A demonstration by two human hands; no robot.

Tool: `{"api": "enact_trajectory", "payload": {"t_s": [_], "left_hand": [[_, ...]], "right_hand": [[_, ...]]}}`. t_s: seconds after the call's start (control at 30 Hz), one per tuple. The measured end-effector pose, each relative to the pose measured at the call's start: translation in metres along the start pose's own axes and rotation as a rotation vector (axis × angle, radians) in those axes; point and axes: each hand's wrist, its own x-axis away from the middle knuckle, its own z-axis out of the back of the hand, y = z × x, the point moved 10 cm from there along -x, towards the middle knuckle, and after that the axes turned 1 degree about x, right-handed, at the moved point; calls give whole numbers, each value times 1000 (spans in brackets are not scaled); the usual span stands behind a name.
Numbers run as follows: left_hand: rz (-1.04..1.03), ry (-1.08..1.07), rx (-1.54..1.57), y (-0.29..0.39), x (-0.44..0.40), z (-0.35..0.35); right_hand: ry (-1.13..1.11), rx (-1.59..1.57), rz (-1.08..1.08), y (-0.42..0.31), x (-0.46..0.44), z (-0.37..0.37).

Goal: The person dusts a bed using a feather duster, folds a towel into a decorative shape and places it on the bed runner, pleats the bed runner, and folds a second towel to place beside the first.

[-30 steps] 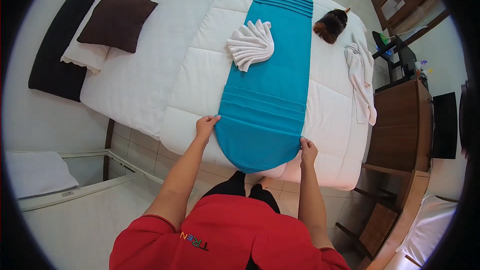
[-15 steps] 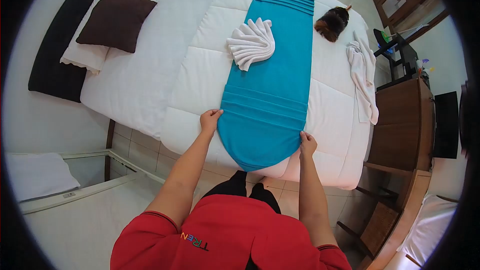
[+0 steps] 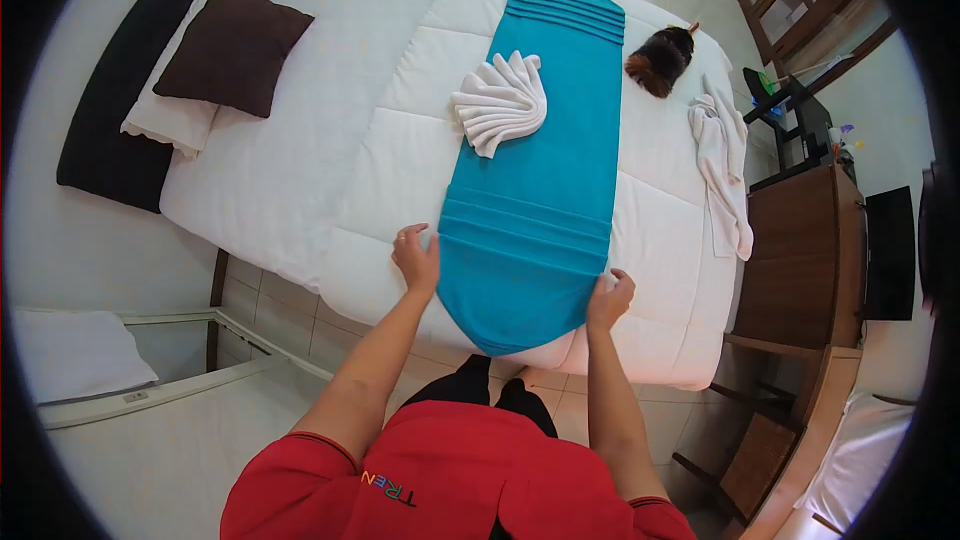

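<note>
A teal bed runner [image 3: 560,140] lies across the white bed, with pleats pressed into it at the far end and nearer to me. Its near end tapers to a blunt tip at the bed's edge. Beside the runner's left edge is my left hand [image 3: 416,260], fingers loosely curved and apart, holding nothing. My right hand [image 3: 609,302] rests at the runner's right edge, thumb and fingers parted, with no cloth visibly gripped. A white towel folded into a fan [image 3: 502,103] sits farther up, partly on the runner and partly on the white duvet [image 3: 385,165].
A dark brown feather duster [image 3: 661,60] and a crumpled white cloth [image 3: 720,165] lie on the bed's right side. At the left are a brown cushion [image 3: 235,50] and a black headboard [image 3: 110,110]. A wooden cabinet [image 3: 795,260] stands close to the bed's right end.
Both hands have let go of the runner's edges. The left hand has opened and lowered slightly; the right has loosened its pinch. My view has shifted slightly.
</note>
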Motion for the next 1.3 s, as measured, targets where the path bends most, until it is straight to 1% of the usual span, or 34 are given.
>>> {"api": "enact_trajectory", "payload": {"t_s": [0.03, 0.07, 0.1, 0.13, 0.17, 0.2, 0.23, 0.27, 0.3, 0.33, 0.37, 0.43, 0.47, 0.5, 0.53, 0.57, 0.6, 0.63, 0.67, 0.7, 0.73, 0.77, 0.8, 0.83, 0.87, 0.9, 0.97, 1.0, 1.07, 1.13, 1.17, 1.23, 1.27, 1.3], "left_hand": [[-260, -67, -29, 33, 12, -10], [-521, -133, -59, 65, 33, -20], [-677, -212, -223, 90, 59, -34], [-832, -291, -390, 111, 83, -52], [-832, -290, -390, 115, 84, -62], [-923, -384, -430, 117, 94, -83], [-1012, -483, -469, 118, 105, -97], [-1008, -492, -470, 116, 100, -102], [-945, -479, -456, 116, 84, -103], [-880, -467, -443, 114, 69, -104], [-872, -481, -447, 111, 60, -103], [-733, -409, -547, 89, 26, -89], [-730, -418, -549, 81, 17, -84], [-682, -343, -607, 70, 3, -72], [-633, -265, -663, 58, -7, -59], [-631, -267, -663, 46, -11, -53], [-543, -193, -547, 31, -21, -38], [-454, -118, -430, 17, -28, -23], [-453, -116, -428, 7, -28, -17], [-410, -77, -347, -5, -26, -5], [-367, -38, -266, -12, -22, 6], [-410, 51, -174, -10, -14, 20], [-411, 51, -174, -8, -4, 25], [-277, -52, -166, -19, 2, 21], [-142, -153, -157, -30, 9, 16], [-143, -153, -157, -32, 16, 15], [-40, -258, -54, -46, 27, 2], [-39, -256, -56, -48, 30, 0], [-25, -325, -105, -52, 33, -10], [-51, -320, -151, -46, 33, -6], [-72, -319, -197, -42, 33, -5], [-74, -344, -136, -44, 29, -7], [-71, -369, -75, -45, 27, -9], [-71, -367, -74, -45, 24, -7]], "right_hand": [[80, 119, 211, -40, 10, 6], [-11, 90, 336, -64, 21, -12], [-104, 61, 461, -87, 34, -30], [-220, 113, 553, -111, 51, -50], [-337, 166, 643, -129, 67, -68], [-338, 166, 642, -132, 70, -78], [-363, 246, 768, -139, 80, -93], [-391, 327, 892, -142, 90, -106], [-402, 326, 883, -138, 85, -109], [-407, 401, 815, -124, 69, -111], [-412, 477, 746, -109, 54, -110], [-364, 534, 597, -79, 24, -89], [-317, 606, 527, -56, 10, -79], [-266, 677, 459, -34, -3, -70], [-271, 680, 457, -21, -10, -63], [-228, 704, 344, 0, -20, -47], [-184, 726, 232, 17, -26, -32], [-183, 726, 234, 23, -27, -23], [-132, 639, 244, 25, -27, -7], [-81, 551, 253, 24, -25, 7], [-80, 551, 255, 24, -21, 13], [-170, 359, 119, 38, -18, 14], [-258, 164, -17, 51, -10, 13], [-257, 164, -17, 51, 1, 13], [-255, 58, -100, 55, 17, 10], [-251, -49, -182, 62, 29, 8], [-276, -103, -214, 77, 41, -5], [-302, -159, -247, 81, 46, -11], [-346, -164, -256, 86, 45, -16], [-461, -83, -292, 92, 47, -25], [-458, -85, -291, 93, 45, -23], [-521, -136, -380, 92, 48, -23], [-520, -137, -378, 89, 48, -20], [-516, -194, -426, 89, 50, -18]]}}
